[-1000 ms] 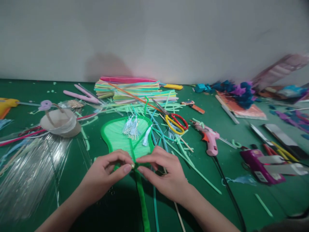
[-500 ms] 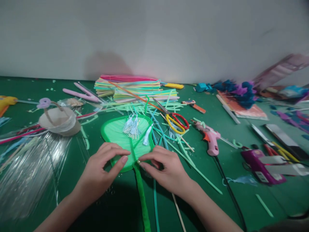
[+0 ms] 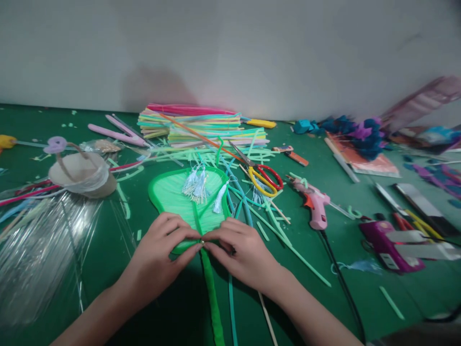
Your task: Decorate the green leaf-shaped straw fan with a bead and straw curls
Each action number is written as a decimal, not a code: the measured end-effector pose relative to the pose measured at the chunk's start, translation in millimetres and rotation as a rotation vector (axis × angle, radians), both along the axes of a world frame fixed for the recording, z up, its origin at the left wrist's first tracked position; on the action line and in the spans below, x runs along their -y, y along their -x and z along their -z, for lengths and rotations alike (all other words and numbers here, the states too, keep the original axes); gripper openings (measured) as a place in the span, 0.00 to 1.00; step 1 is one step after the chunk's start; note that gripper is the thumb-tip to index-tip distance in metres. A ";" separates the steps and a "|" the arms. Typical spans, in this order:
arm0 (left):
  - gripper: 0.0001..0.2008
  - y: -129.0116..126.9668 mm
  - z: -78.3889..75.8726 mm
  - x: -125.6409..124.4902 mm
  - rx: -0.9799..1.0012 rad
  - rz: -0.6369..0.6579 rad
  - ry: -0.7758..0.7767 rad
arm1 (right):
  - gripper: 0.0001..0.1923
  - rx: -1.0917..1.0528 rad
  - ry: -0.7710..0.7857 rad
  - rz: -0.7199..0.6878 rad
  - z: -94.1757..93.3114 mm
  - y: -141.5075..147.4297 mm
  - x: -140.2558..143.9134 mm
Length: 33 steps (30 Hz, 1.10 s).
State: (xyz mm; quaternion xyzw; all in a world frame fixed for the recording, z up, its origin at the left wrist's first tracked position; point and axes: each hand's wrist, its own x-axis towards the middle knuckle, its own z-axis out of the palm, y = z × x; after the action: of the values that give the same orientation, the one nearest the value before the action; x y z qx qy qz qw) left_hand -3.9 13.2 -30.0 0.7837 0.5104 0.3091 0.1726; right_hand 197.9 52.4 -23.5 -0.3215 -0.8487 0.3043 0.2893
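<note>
My left hand [image 3: 162, 247] and my right hand [image 3: 241, 247] meet fingertip to fingertip, both closed in a pinch. Between them is a small shiny gold-coloured piece [image 3: 202, 243], too small to tell whether ring or bead. It sits in front of the base of a green leaf-shaped fan [image 3: 169, 192], which lies flat with its fuzzy green handle [image 3: 211, 293] pointing towards me. Pale blue tassels [image 3: 198, 187] rest on the upper part of the fan, and another tassel [image 3: 220, 198] lies at its right edge. My fingers hide the joint between fan and handle.
Scissors [image 3: 262, 178] and a pink glue gun [image 3: 313, 202] with a black cord lie to the right. Bundled pipe cleaners [image 3: 201, 127] are stacked behind. On the left stand a paper cup [image 3: 82, 175] and clear plastic strips [image 3: 54, 254]. A purple box [image 3: 389, 245] sits far right.
My left hand has moved right and closed its thumb and forefinger at the small gold-coloured piece. My right hand has shifted slightly left, still pinching it.
</note>
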 end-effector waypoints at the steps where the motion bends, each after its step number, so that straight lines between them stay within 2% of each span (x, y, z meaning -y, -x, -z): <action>1: 0.03 -0.2 0.3 0.2 0.001 -0.001 0.001 | 0.06 -0.005 0.006 0.003 -0.1 0.0 0.0; 13: 0.04 3.9 -5.6 -1.1 0.057 -0.028 0.001 | 0.06 -0.048 0.036 0.061 -7.6 -6.2 -2.1; 15: 0.05 7.3 -8.6 -0.9 0.066 -0.101 -0.026 | 0.07 -0.071 0.033 0.134 -10.6 -7.6 -3.2; 18: 0.07 16.1 -14.0 -0.5 0.067 -0.324 -0.061 | 0.09 -0.159 0.076 0.362 -15.7 -12.1 -6.6; 20: 0.10 23.5 -16.5 -1.4 0.067 -0.451 -0.050 | 0.11 -0.257 0.184 0.486 -17.4 -16.2 -9.6; 22: 0.12 30.3 -16.8 -3.8 0.064 -0.513 -0.022 | 0.12 -0.299 0.304 0.505 -17.9 -19.4 -12.6; 24: 0.13 35.1 -14.2 -7.1 0.051 -0.517 -0.003 | 0.12 -0.230 0.314 0.455 -19.2 -19.5 -15.5; 27: 0.12 37.6 -6.7 -12.2 -0.007 -0.477 -0.024 | 0.13 0.028 0.104 0.307 -27.1 -12.0 -22.3; 31: 0.13 38.0 4.8 -15.9 -0.141 -0.446 -0.074 | 0.33 0.458 -0.229 -0.031 -42.4 9.4 -45.2; 33: 0.13 38.6 8.6 -16.8 -0.168 -0.436 -0.070 | 0.37 0.631 -0.319 -0.124 -46.3 22.1 -61.3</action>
State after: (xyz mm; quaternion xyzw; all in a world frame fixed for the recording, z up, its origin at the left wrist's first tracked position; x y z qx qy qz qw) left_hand -42.6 30.0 -38.6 0.6833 0.6691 0.2905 0.0314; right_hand 175.8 113.7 22.8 -0.2984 -0.9509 0.0708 0.0405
